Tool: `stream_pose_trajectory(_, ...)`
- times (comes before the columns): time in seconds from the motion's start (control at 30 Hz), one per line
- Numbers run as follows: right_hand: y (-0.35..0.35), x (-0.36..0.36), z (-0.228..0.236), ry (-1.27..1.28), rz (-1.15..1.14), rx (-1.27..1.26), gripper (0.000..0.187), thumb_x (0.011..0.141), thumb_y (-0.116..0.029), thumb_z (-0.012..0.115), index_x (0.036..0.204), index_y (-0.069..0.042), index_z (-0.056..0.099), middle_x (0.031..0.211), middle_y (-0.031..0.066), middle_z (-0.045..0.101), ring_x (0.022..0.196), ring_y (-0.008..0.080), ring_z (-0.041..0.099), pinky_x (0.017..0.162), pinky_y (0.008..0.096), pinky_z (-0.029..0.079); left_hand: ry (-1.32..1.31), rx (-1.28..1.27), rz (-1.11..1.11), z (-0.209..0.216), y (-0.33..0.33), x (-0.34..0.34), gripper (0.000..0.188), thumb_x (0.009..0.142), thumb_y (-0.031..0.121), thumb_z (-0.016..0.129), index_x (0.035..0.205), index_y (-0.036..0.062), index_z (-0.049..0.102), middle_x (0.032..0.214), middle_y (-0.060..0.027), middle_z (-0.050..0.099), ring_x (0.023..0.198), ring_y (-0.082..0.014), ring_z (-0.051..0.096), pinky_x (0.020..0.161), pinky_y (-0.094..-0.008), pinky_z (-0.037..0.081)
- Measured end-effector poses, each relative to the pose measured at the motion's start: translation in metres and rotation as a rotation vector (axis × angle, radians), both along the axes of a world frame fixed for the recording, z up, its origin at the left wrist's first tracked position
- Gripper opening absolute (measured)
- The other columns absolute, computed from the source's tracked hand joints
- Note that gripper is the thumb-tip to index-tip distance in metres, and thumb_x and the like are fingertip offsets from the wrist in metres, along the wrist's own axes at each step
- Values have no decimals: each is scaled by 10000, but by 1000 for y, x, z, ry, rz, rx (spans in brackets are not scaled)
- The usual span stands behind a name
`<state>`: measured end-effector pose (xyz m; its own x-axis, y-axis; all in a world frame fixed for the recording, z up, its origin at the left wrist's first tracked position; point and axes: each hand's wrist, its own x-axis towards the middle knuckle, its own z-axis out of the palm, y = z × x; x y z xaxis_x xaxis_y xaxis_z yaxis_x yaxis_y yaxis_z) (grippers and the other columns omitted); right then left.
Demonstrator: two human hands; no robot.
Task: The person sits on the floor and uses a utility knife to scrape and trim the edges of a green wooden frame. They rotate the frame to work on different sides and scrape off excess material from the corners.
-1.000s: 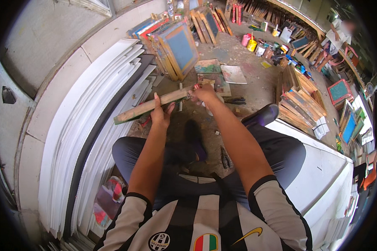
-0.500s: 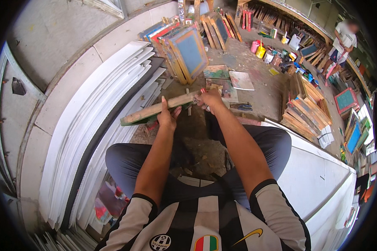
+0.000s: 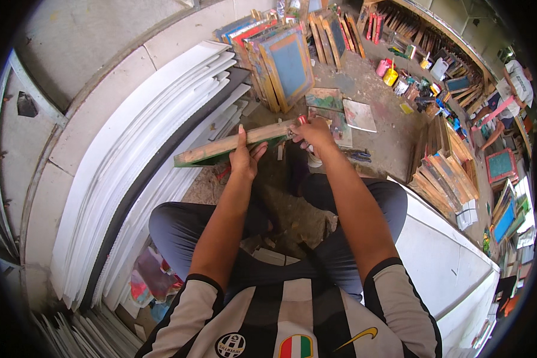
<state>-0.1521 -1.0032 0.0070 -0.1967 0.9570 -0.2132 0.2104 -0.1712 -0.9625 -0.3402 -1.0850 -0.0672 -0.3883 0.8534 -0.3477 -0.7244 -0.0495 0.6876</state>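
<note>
A wooden screen-printing frame (image 3: 212, 151) with a green-stained face is held tilted above my lap. My left hand (image 3: 244, 158) supports its lower side, thumb up along the bare wood edge and the other fingers beneath. At the frame's right end, my right hand (image 3: 313, 136) is closed around a small red-handled tool (image 3: 303, 120). The tool's working end lies against the wood corner; its exact kind is hidden by the fingers. Dark-handled pliers (image 3: 359, 156) lie on the floor just beyond my right forearm.
White boards (image 3: 125, 155) stand stacked along the left wall. Painted frames (image 3: 286, 65) lean ahead, and more wooden frames (image 3: 444, 179) are piled at the right. Paint containers (image 3: 391, 76) stand farther back. A white panel (image 3: 441, 256) lies by my right knee. Another person (image 3: 513, 95) bends at the far right.
My view has shifted, so the surroundings sit differently. Both hands keep their grip on the frame and tool. The other person has bent down, reaching toward the floor.
</note>
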Motion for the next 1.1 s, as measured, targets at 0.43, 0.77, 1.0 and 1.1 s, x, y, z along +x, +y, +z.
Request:
stream_pose_trajectory(0.43, -17, -28, 34, -93, 172, -30, 314, 836, -242, 835, 983, 3, 704, 826, 110, 714, 666, 162, 632, 485, 305, 437, -4, 10, 129, 16, -23, -26, 828, 936, 588, 666, 1414, -38, 411, 1296, -256, 559, 1049, -375, 689, 900, -414, 601)
stream_pose_trajectory(0.77, -21, -56, 54, -7, 271, 99, 337, 829, -255, 839, 987, 9, 703, 834, 103, 714, 654, 156, 629, 491, 292, 451, -24, 49, 176, 17, -27, -53, 817, 936, 600, 658, 1410, -23, 423, 1277, -246, 580, 1033, -371, 700, 889, -421, 606)
stream_pose_trajectory(1.0, -4, -30, 34, -13, 176, 15, 321, 839, -245, 829, 994, 0, 692, 865, 87, 718, 704, 153, 653, 509, 297, 443, -17, 25, 90, 14, -13, -30, 785, 928, 597, 673, 1389, -1, 459, 1271, -204, 588, 1033, -365, 698, 885, -420, 592)
stream_pose_trajectory(1.1, 6, -16, 23, 12, 168, -48, 311, 813, -221, 832, 996, -4, 705, 825, 118, 704, 644, 161, 636, 496, 313, 451, -26, 40, 96, 11, -9, -16, 810, 881, 572, 752, 1320, -51, 479, 1185, -191, 629, 944, -349, 715, 839, -423, 605)
